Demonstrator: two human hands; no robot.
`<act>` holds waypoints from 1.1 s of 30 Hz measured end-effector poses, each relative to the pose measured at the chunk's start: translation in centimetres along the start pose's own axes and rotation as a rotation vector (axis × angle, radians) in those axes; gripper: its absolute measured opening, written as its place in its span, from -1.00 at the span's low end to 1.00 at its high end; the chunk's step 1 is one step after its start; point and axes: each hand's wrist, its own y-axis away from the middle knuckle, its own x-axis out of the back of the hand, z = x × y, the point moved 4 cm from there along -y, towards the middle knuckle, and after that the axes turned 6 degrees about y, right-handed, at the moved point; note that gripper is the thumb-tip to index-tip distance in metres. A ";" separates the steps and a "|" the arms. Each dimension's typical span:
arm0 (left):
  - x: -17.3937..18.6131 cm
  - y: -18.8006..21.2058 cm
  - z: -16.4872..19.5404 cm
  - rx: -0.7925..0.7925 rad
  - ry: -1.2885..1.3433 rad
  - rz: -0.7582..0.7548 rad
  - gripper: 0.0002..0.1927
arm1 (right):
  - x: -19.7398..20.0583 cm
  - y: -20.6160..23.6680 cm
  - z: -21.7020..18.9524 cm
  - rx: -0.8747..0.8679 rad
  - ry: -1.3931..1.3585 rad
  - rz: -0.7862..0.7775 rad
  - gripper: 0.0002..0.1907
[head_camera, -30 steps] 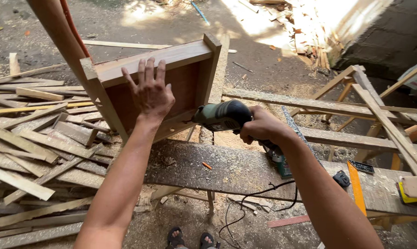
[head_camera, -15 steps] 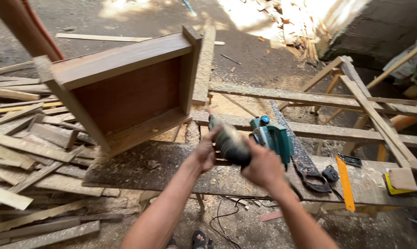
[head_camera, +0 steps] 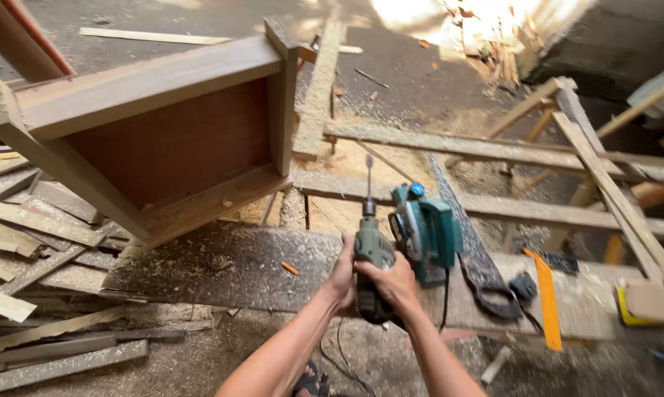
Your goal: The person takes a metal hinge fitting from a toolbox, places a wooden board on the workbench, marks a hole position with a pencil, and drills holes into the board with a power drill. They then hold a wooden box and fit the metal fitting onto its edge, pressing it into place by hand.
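Both my hands hold a green corded drill (head_camera: 372, 250) with its long bit pointing away from me, over the wooden workbench (head_camera: 229, 268). My right hand (head_camera: 390, 283) wraps the drill's handle from the right. My left hand (head_camera: 342, 276) steadies its body from the left. A wooden cabinet frame (head_camera: 155, 129) with a reddish back panel lies tilted on the bench's left end, apart from the drill. A teal electric planer (head_camera: 426, 231) rests just right of the drill.
A handsaw (head_camera: 468, 235) lies right of the planer, with an orange ruler (head_camera: 547, 298) and a yellow pad (head_camera: 644, 305) further right. Scrap wood strips (head_camera: 30, 235) pile up at the left. Bare timber rails (head_camera: 493, 151) and sawdust lie beyond the bench.
My left hand left the cabinet frame and came onto the drill. The drill has turned so that its bit points forward, near the planer.
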 end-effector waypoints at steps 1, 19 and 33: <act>1.1 -1.2 0.4 -0.017 -0.093 0.045 -0.19 | -0.2 -0.9 -0.5 0.082 -0.030 0.057 -0.09; 18.5 7.9 17.5 -0.530 -0.818 0.792 -0.58 | -9.8 -5.8 -5.4 0.294 0.504 0.424 -0.10; 31.6 9.8 24.7 -0.649 -1.669 1.042 -0.69 | -24.5 -0.3 -22.0 0.652 0.315 -0.028 -0.64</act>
